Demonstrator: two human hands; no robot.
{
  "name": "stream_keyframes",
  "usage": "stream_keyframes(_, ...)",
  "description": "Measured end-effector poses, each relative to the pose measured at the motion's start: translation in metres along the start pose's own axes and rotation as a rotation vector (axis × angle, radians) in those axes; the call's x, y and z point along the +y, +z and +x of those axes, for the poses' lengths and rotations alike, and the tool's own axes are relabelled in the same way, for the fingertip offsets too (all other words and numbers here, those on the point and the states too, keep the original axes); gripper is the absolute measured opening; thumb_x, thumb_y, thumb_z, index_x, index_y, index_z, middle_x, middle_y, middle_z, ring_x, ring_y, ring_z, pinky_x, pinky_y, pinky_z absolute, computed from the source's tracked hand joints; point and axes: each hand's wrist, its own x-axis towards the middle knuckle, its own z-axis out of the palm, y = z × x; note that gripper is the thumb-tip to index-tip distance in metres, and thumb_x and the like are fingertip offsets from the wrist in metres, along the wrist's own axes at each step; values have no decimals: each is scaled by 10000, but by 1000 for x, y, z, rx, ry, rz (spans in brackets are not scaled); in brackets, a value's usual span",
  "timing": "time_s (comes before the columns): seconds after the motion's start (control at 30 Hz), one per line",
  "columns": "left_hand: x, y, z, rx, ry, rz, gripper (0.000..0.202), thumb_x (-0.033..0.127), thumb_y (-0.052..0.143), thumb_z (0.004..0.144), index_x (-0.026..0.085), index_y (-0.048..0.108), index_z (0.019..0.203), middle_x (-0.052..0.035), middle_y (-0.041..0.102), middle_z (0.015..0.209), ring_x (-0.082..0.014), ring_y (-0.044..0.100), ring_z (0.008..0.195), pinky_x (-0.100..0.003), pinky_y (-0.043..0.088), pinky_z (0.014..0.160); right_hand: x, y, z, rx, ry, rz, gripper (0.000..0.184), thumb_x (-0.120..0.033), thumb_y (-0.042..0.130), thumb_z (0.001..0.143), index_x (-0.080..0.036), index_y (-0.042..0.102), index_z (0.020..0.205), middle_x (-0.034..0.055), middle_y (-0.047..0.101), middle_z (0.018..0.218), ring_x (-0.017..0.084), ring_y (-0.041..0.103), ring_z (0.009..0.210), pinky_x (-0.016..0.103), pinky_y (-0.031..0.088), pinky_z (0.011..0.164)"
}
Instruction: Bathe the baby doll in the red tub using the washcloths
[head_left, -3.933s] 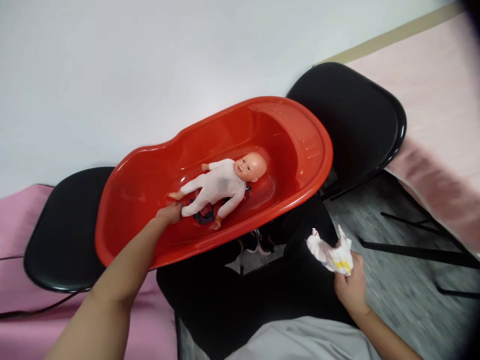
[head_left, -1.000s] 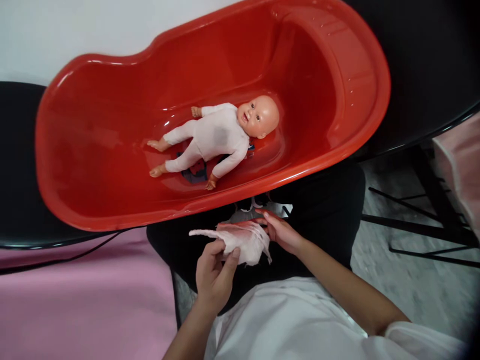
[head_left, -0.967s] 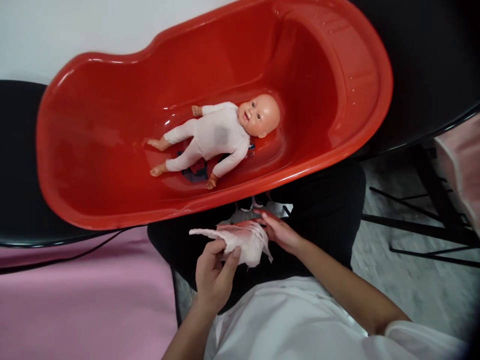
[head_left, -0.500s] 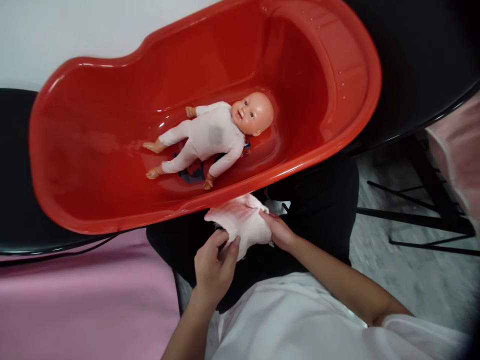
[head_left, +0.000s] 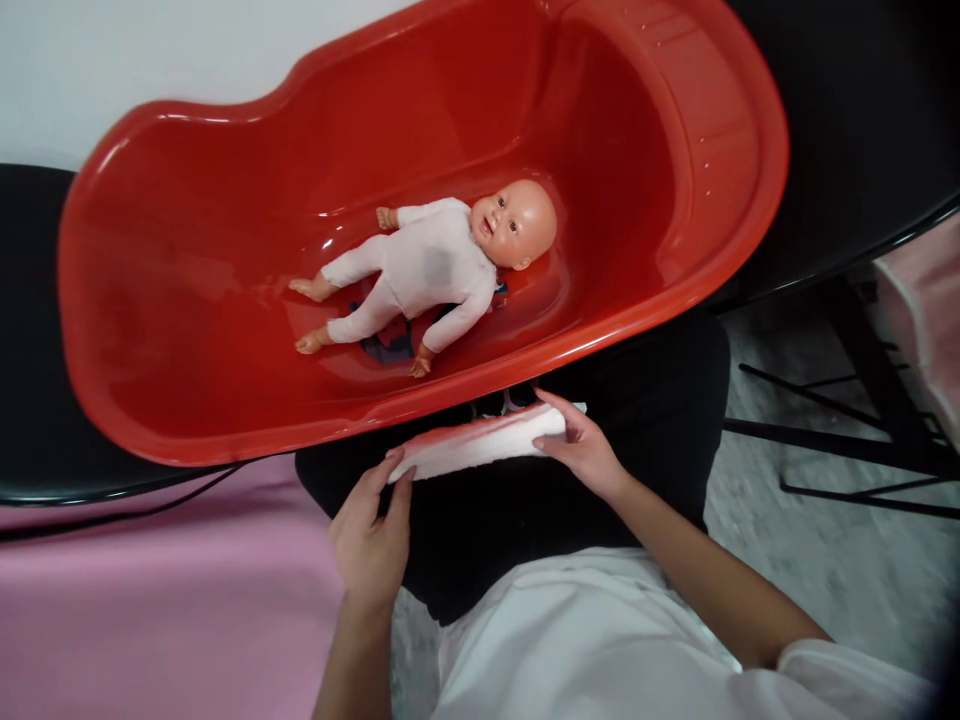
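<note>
A folded white cloth point(head_left: 480, 445) is stretched between my two hands, above my lap and just below the near rim of the red baby bath point(head_left: 187, 380). My left hand point(head_left: 371, 530) pinches its left end between thumb and fingers. At the opposite end, my right hand point(head_left: 581, 450) grips the cloth with the thumb on the near side. Inside the bath a baby doll point(head_left: 431, 260) lies on its back, head to the right, in a pale suit with a grey patch on the chest. Neither hand touches the doll.
Black round seats or tabletops point(head_left: 862, 130) are under both ends of the bath. A pink surface point(head_left: 165, 600) spreads at the lower left. Dark metal legs point(head_left: 840, 430) stand on the grey floor point(head_left: 825, 530) to the right. A pale wall point(head_left: 150, 50) rises behind.
The cloth has gone from bunched and loose to a long, narrow fold drawn straight. My left hand has moved left, my right hand slightly right. The doll stays put.
</note>
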Motion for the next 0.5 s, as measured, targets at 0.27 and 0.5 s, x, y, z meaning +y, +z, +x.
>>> stream_keyframes(0.27, -4, 22, 10, 121, 179, 8, 91, 262, 741, 1034, 210, 807, 1001, -67, 816, 1085, -210, 792, 1025, -334, 620, 955, -25, -18, 3, 154, -659, -720, 135, -265, 742, 1030, -275, 876, 1043, 87, 775, 1054, 237, 689, 985, 406, 593, 908)
stream_keyframes(0.5, 9, 43, 12, -43, -353, -130, 293, 491, 788, 890, 208, 743, 950, -62, 791, 909, -234, 755, 821, -341, 595, 784, -38, 4, 7, 119, -46, -303, 424, -566, 839, 886, -216, 645, 744, -13, 598, 689, 138, 519, 631, 274, 409, 607)
